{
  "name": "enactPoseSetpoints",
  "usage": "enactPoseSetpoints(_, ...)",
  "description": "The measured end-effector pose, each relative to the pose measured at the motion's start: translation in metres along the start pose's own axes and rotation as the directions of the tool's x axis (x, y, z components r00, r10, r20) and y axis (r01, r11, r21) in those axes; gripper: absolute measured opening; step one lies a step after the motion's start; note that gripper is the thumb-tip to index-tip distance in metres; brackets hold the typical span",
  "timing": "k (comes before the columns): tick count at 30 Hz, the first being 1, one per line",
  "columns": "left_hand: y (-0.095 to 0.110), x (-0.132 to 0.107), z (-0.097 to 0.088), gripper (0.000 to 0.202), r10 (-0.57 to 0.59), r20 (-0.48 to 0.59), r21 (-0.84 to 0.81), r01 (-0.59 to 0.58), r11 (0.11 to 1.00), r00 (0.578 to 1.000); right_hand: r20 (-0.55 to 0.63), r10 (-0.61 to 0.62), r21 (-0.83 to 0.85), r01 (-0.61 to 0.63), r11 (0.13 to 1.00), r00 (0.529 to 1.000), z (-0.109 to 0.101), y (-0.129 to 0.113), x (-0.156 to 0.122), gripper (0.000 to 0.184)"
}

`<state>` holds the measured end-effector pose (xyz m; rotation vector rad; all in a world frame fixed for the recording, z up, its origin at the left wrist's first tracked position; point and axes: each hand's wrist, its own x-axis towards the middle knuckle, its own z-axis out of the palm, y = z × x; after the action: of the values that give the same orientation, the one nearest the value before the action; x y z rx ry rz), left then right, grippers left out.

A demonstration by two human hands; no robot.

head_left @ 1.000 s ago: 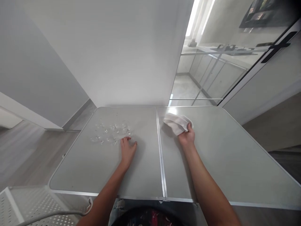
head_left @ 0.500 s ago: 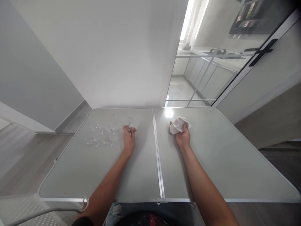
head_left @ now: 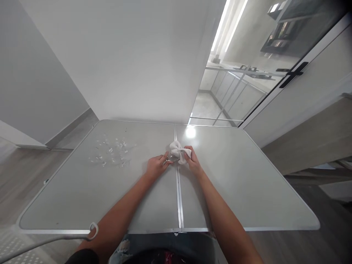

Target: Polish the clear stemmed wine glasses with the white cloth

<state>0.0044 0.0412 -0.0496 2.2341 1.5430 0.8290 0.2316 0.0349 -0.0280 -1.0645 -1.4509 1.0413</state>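
Over the table's middle seam, my left hand (head_left: pixel 158 165) is closed on a small clear glass (head_left: pixel 172 157), whose exact shape is hard to make out. My right hand (head_left: pixel 193 160) grips a crumpled white cloth (head_left: pixel 182 154) that presses against the glass, perhaps partly inside its mouth. To the left of my hands stands a cluster of several similar clear glasses (head_left: pixel 110 152) on the grey table (head_left: pixel 82 198); their outlines are faint.
A metal seam (head_left: pixel 179 205) runs down the tabletop. Behind it rises a white wall (head_left: pixel 137 66), with a glass door (head_left: pixel 228 84) to the right. A pale cable (head_left: pixel 60 237) crosses the near left edge.
Both hands have come together at the seam: the left moved right with the glass, the right moved left with the cloth. The cloth now touches the glass. The view shifted slightly.
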Motion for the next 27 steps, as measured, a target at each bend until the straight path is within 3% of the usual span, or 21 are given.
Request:
enactPoseSetpoints(5,0.010,-0.002,-0.004,0.045,0.066,0.039,-0.063,-0.063,0.996,0.997,0.124,-0.064,0.056,0.057,0.997,0.990,0.003,-0.012,-0.001,0.059)
enactPoseSetpoints(7,0.014,-0.004,-0.008,0.043,0.043,0.026,-0.180,-0.038,0.983,0.999,0.148,-0.074,0.061,0.065,0.996,0.986,0.002,-0.016,-0.002,0.061)
enactPoseSetpoints(9,0.016,-0.004,-0.012,0.041,-0.020,0.117,-0.385,0.064,0.921,0.993,0.159,-0.078,0.061,0.069,0.996,0.984,0.001,-0.019,-0.004,0.062)
enactPoseSetpoints(11,0.015,-0.002,-0.016,0.044,-0.057,0.357,-0.601,0.276,0.750,0.932,0.148,-0.076,0.077,0.065,0.995,0.986,0.001,-0.021,-0.006,0.061)
enactPoseSetpoints(13,0.013,0.001,-0.018,0.050,-0.004,0.595,-0.682,0.508,0.526,0.803,0.132,-0.061,0.118,0.046,0.992,0.989,0.002,-0.022,-0.007,0.061)
enactPoseSetpoints(15,0.011,0.003,-0.018,0.052,0.054,0.688,-0.681,0.619,0.392,0.723,0.116,-0.049,0.145,0.032,0.989,0.992,0.003,-0.022,-0.008,0.060)
enactPoseSetpoints(16,0.011,0.003,-0.017,0.052,0.053,0.684,-0.686,0.617,0.385,0.728,0.105,-0.045,0.141,0.029,0.990,0.993,0.004,-0.022,-0.007,0.059)
enactPoseSetpoints(18,0.011,0.003,-0.013,0.053,-0.007,0.578,-0.704,0.503,0.501,0.816,0.083,-0.045,0.104,0.036,0.994,0.996,0.004,-0.021,-0.005,0.056)
enactPoseSetpoints(20,0.011,0.000,-0.008,0.050,-0.045,0.358,-0.626,0.275,0.730,0.933,0.074,-0.046,0.073,0.040,0.997,0.996,0.004,-0.019,-0.003,0.051)
enactPoseSetpoints(21,0.011,-0.002,-0.006,0.046,-0.030,0.238,-0.532,0.156,0.832,0.971,0.080,-0.036,0.077,0.029,0.997,0.996,0.005,-0.019,-0.002,0.049)
enactPoseSetpoints(22,0.011,-0.003,-0.004,0.042,0.001,0.141,-0.422,0.059,0.905,0.990,0.089,-0.017,0.094,0.009,0.996,0.996,0.006,-0.018,-0.001,0.049)
enactPoseSetpoints(24,0.012,-0.006,-0.001,0.038,0.052,0.036,-0.245,-0.041,0.969,0.998,0.102,0.035,0.138,-0.049,0.989,0.994,0.008,-0.017,0.001,0.053)
enactPoseSetpoints(27,0.017,-0.008,0.000,0.037,0.041,0.004,-0.198,-0.040,0.979,0.999,0.089,0.081,0.170,-0.096,0.981,0.993,0.011,-0.018,0.001,0.058)
